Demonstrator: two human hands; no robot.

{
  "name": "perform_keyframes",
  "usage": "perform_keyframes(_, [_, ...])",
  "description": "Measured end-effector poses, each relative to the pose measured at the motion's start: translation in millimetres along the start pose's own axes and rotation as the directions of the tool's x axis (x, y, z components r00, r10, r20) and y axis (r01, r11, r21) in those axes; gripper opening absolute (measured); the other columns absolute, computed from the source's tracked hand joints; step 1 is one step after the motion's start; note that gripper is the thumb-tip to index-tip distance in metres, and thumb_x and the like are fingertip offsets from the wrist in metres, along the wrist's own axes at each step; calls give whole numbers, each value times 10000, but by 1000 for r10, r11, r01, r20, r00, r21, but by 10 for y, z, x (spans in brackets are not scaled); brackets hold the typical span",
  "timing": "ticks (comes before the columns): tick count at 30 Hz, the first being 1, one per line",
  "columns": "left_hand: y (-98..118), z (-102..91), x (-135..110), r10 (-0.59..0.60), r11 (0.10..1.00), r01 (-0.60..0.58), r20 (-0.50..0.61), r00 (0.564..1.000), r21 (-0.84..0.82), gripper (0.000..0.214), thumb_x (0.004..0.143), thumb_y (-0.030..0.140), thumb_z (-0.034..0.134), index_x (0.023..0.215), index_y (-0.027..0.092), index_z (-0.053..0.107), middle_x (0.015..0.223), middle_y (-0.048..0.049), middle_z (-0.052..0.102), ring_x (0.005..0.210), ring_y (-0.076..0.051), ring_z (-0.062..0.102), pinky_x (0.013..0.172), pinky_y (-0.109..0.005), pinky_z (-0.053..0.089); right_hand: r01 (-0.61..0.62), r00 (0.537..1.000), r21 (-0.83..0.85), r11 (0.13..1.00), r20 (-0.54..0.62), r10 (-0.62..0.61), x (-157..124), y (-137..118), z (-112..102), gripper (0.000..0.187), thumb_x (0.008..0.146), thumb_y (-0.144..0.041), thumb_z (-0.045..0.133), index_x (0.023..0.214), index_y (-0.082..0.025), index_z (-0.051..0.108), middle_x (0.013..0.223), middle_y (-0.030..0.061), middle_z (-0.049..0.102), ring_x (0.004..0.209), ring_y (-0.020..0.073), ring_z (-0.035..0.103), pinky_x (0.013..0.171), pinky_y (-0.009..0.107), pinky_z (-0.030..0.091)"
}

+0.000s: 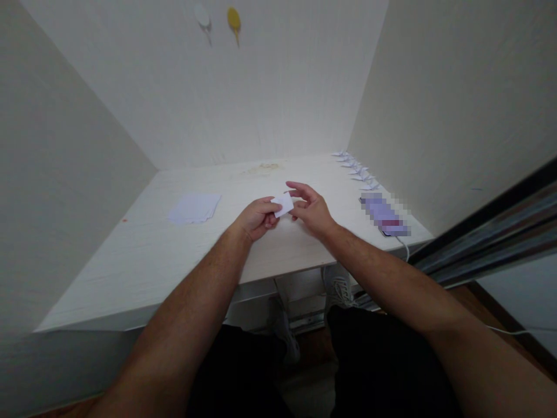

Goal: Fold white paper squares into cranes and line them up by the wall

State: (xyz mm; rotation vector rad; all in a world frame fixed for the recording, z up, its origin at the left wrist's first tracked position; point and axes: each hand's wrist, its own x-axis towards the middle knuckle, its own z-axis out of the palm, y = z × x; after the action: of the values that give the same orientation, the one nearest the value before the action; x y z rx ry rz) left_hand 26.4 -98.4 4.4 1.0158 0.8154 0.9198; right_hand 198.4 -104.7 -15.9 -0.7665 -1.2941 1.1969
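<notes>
A small folded piece of white paper (284, 204) is held up above the table, near its front edge. My left hand (260, 216) pinches it from the left, with the thumb on top and the other fingers curled beneath. At the paper's right edge is my right hand (311, 209), its index finger stretched out and apart from the thumb. Whether its lower fingertips touch the paper is hard to make out.
Loose white paper sheets (194, 208) lie on the white table (143, 249) at left. Several folded paper pieces with pointed tips (357, 170) line the right wall. In front of them lies a blurred-out phone (383, 215) with a white cable (404, 247). Two hooks (234, 18) hang on the back wall.
</notes>
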Motion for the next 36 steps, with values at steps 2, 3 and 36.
perform_keyframes(2, [-9, 3, 17, -3, 1000, 4, -21, 1000, 17, 234, 589, 211, 762, 745, 141, 603, 479, 44, 490, 352, -34, 352, 361, -185, 166, 7, 999, -57, 998, 49, -4, 2, 3, -22, 340, 614, -197, 791, 946, -226, 723, 848, -26, 699, 574, 69, 556, 534, 222, 492])
perform_keyframes(3, [-12, 3, 25, 1, 1000, 0, -30, 1000, 22, 228, 591, 215, 758, 731, 144, 593, 498, 40, 497, 356, -31, 353, 360, -186, 162, -3, 997, -83, 997, 71, 9, 3, 4, -38, 257, 621, -216, 799, 867, -211, 725, 774, -27, 685, 569, 76, 552, 538, 230, 494])
perform_keyframes(36, [-114, 44, 54, 150, 904, -65, -174, 973, 422, 103, 646, 173, 743, 632, 181, 642, 449, -35, 579, 338, -82, 425, 400, -223, 173, -67, 998, -347, 935, -43, 56, 2, 54, -93, 123, 723, -292, 680, 729, -190, 610, 562, -30, 619, 483, 106, 575, 455, 211, 421])
